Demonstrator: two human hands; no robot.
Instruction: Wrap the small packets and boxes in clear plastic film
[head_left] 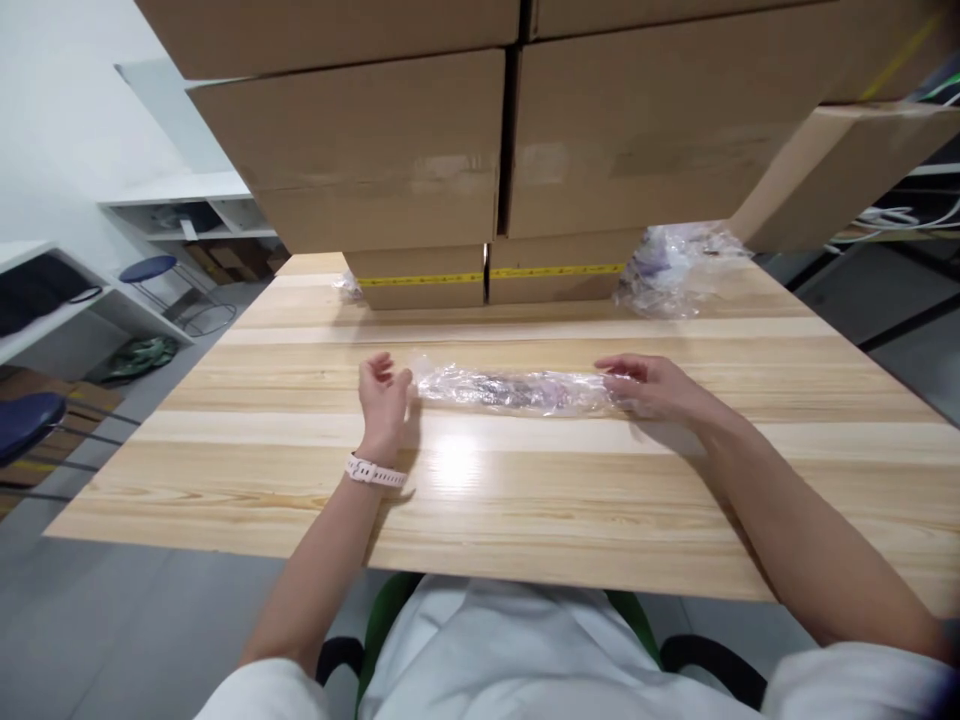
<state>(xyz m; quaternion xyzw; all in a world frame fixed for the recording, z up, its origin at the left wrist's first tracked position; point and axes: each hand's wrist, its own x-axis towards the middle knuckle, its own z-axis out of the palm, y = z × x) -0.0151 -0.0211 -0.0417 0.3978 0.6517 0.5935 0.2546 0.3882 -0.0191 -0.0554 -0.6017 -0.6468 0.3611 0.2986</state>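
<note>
A long, narrow clear plastic bag [517,390] lies crosswise on the wooden table [525,510]. It is crinkled and shiny, with darker and purplish contents that I cannot make out. At its left end is my left hand [385,400], fingers loosely curled and the thumb apart from them, with nothing seen between them. A pale watch strap [375,471] circles that wrist. My right hand [654,386] is at the bag's right end, its bent fingers closed on the plastic; the thumb is mostly hidden.
Large cardboard boxes [352,150] are stacked on the far side of the table. More crumpled clear plastic [671,270] lies by the stack's right side. A yellow measuring tape [420,280] runs across the lower boxes. Blue stools [148,268] stand at the left.
</note>
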